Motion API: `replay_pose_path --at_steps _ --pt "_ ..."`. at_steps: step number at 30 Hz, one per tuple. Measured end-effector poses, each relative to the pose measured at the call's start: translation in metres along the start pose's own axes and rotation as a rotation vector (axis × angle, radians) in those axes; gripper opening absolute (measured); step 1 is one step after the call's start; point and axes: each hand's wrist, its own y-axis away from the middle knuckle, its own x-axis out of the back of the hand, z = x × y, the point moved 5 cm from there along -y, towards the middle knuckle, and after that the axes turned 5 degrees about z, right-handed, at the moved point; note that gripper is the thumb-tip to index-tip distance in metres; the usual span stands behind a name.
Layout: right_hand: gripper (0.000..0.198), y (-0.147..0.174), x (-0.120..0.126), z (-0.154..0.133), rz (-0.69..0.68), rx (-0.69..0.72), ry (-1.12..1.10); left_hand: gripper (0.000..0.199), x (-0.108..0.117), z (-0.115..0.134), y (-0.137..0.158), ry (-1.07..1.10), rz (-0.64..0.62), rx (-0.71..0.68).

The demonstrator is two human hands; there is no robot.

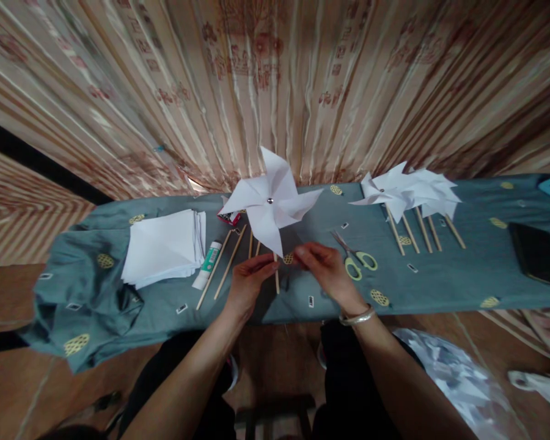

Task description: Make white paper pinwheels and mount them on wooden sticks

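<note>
A white paper pinwheel with a shiny pin at its centre stands upright over the middle of the table. My left hand is closed around its wooden stick, just below the paper blades. To the right of the stick is my right hand, with a bracelet at its wrist. Its fingers are bent, and their tips are smeared by motion, so whether they hold anything is unclear. It is apart from the stick. Green-handled scissors lie beyond it on the right.
A stack of white paper, a glue stick and several loose wooden sticks lie left. A small red box sits behind the pinwheel. Several finished pinwheels and a dark phone lie right. A plastic bag rests below.
</note>
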Motion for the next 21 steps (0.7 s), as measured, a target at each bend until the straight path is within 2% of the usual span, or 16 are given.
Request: replay_pose_path --at_steps 2,3,5,7,9,13,21 --pt "0.03 -0.004 0.031 -0.009 0.302 0.12 0.185 0.029 0.002 -0.001 0.001 -0.055 -0.004 -0.004" --pt "0.036 -0.003 0.044 -0.016 0.416 0.204 0.287 0.028 0.003 -0.002 0.002 -0.085 -0.008 -0.001" --pt "0.052 -0.002 0.058 -0.027 0.523 0.378 0.488 0.027 0.003 -0.006 0.003 -0.14 -0.032 0.011" --pt "0.059 -0.002 0.061 -0.033 0.508 0.498 0.634 0.025 0.002 -0.009 0.004 -0.178 -0.06 0.022" --pt "0.058 -0.002 0.059 -0.031 0.45 0.543 0.707 0.024 0.001 -0.01 0.005 -0.196 -0.085 0.033" --pt "0.052 -0.003 0.054 -0.022 0.378 0.54 0.724 0.025 0.0 -0.01 0.005 -0.187 -0.087 0.054" --pt "0.042 -0.002 0.047 -0.019 0.385 0.521 0.678 0.025 0.0 -0.008 0.005 -0.185 -0.076 0.037"
